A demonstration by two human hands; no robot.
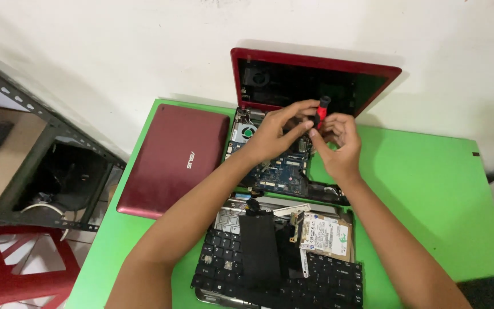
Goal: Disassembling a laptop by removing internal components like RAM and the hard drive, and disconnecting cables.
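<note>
Head camera looks down on a green table (430, 194) where a dismantled red laptop (310, 80) leans open against the wall, its blue motherboard (281, 171) exposed. Beside it lies a closed maroon laptop (172, 157); nearer, a detached keyboard (224, 257) carries a hard drive (326, 234). Above the motherboard, the left hand (273, 134) and right hand (338, 146) meet, fingers pinched together around a red-and-black screwdriver (321, 110) standing upright between them.
</note>
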